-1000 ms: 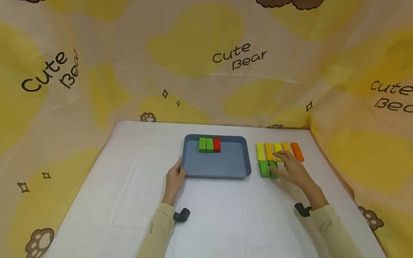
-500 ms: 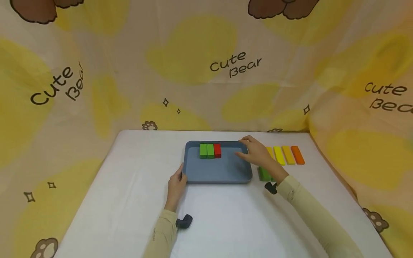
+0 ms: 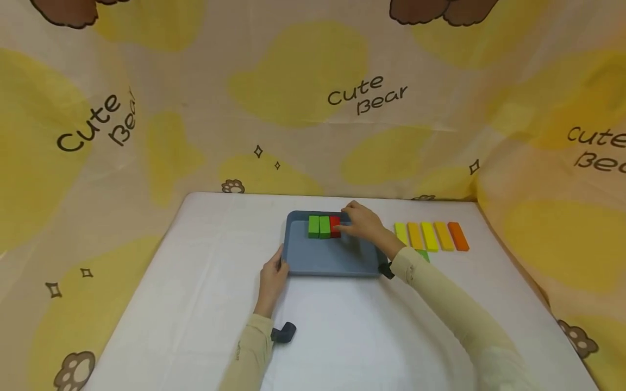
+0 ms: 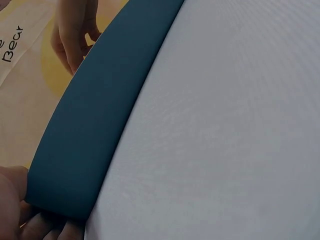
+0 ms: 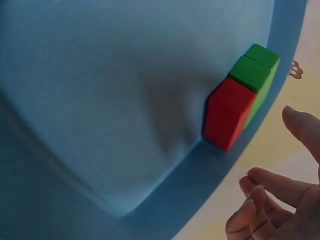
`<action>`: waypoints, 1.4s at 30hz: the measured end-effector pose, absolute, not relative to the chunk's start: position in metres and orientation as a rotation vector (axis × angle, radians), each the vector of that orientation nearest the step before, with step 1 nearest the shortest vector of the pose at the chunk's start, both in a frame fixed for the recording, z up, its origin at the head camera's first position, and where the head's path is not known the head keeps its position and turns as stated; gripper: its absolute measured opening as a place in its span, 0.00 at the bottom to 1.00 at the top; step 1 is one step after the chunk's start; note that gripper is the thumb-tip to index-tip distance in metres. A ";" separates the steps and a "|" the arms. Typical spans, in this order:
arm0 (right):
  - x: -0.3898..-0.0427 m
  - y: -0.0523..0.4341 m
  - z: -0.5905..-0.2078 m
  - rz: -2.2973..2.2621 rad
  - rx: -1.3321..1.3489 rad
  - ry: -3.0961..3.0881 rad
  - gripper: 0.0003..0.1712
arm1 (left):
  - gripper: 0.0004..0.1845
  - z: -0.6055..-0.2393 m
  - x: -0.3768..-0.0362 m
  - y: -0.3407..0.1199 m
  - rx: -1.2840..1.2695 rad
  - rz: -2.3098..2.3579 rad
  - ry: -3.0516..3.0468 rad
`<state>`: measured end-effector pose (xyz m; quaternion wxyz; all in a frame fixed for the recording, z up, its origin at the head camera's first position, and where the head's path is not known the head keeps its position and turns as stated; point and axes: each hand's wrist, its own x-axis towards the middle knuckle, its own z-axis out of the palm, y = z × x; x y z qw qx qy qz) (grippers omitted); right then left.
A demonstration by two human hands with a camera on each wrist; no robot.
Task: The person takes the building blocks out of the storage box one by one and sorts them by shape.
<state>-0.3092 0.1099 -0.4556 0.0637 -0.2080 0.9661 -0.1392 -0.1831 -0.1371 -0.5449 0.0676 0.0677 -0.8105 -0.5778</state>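
- At tray (image 3: pixel 332 260) far wall: right hand (image 3: pixel 364 225) beside red block (image 3: pixel 335 226), fingers loosely apart, nothing seen in them.
- Risk: a knuckle bump skews the red/green (image 3: pixel 319 227) row.
- Left hand (image 3: pixel 274 274) grips tray's left edge; a slip would slide the tray.

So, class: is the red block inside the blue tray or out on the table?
Inside. The red block sits in the blue tray at its far wall, touching two green blocks.
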 end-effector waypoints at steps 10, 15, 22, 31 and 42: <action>-0.320 0.099 -0.471 -0.384 -0.600 2.846 0.42 | 0.28 -0.545 -0.183 -0.138 0.206 -1.699 -2.466; -0.317 0.098 -0.474 -0.383 -0.589 2.816 0.43 | 0.28 -0.546 -0.180 -0.138 0.203 -1.701 -2.481; -0.318 0.098 -0.475 -0.379 -0.589 2.832 0.43 | 0.28 -0.544 -0.182 -0.137 0.209 -1.693 -2.475; -0.320 0.098 -0.474 -0.341 -0.583 2.814 0.42 | 0.28 -0.543 -0.181 -0.136 0.215 -1.690 -2.467; -0.320 0.095 -0.471 -0.263 -0.601 2.838 0.38 | 0.28 -0.544 -0.182 -0.135 0.215 -1.677 -2.464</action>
